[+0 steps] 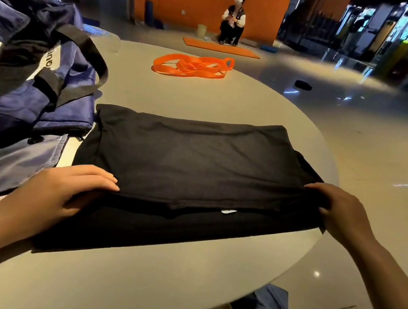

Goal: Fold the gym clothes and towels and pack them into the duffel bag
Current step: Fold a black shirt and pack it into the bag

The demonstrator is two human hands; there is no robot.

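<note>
Spreading across most of your view, the round grey table (pixel 205 97) carries everything. At ten o'clock the navy duffel bag (pixel 36 96) slumps with its black strap looped over it. Dead centre lies the black garment (pixel 191 163), folded over on itself, its left edge touching the bag. Your left hand (pixel 63 190) at eight o'clock has its fingers laid over the fold and its thumb tucked beneath, gripping that edge. Your right hand (pixel 340 211) at four o'clock pinches the garment's right corner. At twelve o'clock sits an orange strap (pixel 191 67), well apart.
</note>
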